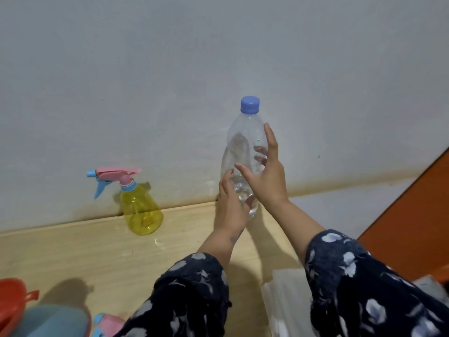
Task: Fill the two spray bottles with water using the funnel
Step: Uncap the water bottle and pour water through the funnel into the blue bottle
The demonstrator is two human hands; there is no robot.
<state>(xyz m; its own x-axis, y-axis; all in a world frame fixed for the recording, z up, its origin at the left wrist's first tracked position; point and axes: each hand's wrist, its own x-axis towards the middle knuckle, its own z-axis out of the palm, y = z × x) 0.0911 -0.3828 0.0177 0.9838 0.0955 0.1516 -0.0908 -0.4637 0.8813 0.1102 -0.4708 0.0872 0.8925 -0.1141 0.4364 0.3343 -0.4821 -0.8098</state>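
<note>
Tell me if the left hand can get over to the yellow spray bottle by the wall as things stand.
Probably yes. The left hand rests low on the clear water bottle, and the yellow spray bottle stands to its left on the wooden tabletop, with bare surface between them. It would first have to let go of the water bottle.

Two spray bottles (142, 210) (107, 323) (one mostly cut off), one water bottle (239, 152), one red funnel (11, 302).

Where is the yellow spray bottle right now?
The yellow spray bottle stands on the wooden table against the wall, left of the clear water bottle.
</note>
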